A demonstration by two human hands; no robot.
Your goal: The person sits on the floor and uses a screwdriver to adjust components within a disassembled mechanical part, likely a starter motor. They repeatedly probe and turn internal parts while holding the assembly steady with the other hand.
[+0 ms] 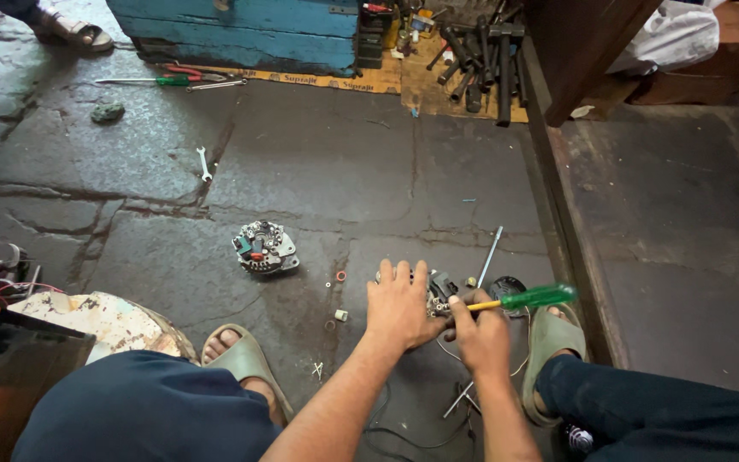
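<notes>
The work surface is a dark, cracked stone floor (318,171), stained and wet-looking in places. A small metal assembly (440,295) lies on this floor and serves as the reference point for all positions below; it is largely covered by the hands, so its exact form cannot be determined.

The left hand (397,306) is laid flat on the left part of the assembly, palm down, with the fingers extended and slightly spread, pressing it against the floor. The right hand (481,335) is positioned just right of and nearer than the assembly. Its fingers are closed around the yellow shank of a screwdriver (519,299), whose translucent green handle projects to the right. The tip is directed at the assembly; the contact point is hidden by the hands.

A thin metal rod (490,255) lies just beyond the assembly, angled away. A round alternator part (264,247) with copper and teal details rests well to the left of the assembly. Between the two, a small red ring (340,275) and a small white cylinder (340,315) lie on the floor. A spanner (203,162) lies far to the upper left. A blue wooden box (241,30) stands at the far side, with sockets and extension bars (481,64) laid out on cardboard beside it. Sandalled feet are placed at either side of the assembly.
</notes>
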